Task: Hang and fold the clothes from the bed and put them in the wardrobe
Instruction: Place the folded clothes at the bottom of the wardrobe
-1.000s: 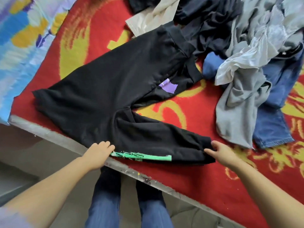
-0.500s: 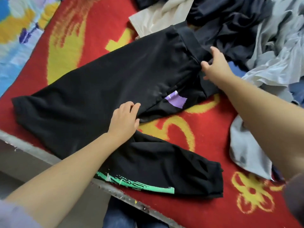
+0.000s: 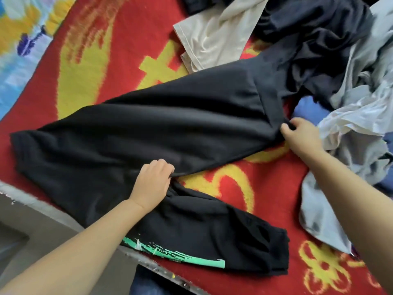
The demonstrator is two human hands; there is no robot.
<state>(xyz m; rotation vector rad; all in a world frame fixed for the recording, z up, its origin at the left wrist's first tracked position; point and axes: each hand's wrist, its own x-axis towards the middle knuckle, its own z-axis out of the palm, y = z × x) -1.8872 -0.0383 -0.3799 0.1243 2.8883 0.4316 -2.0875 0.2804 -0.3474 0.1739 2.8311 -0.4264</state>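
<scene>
The black trousers (image 3: 148,133) are spread flat on the red blanket (image 3: 131,52) near the front edge of the bed, their long axis running from the cuffs at the left edge towards the waistband by the pile of clothes (image 3: 340,60) at the far right corner. The crotch fold is pinched in the grip of the left hand (image 3: 153,182), fingers curled round the cloth; the waistband corner is grasped by the right hand (image 3: 302,135), likewise clenched on fabric. The second leg (the one with the green print (image 3: 176,254)) is angled away from the first, out along the front edge, with its cuff below the right forearm. The fold is judged to turn on this: the splayed leg lies on the near side of both hands, the left hand being nearer it
</scene>
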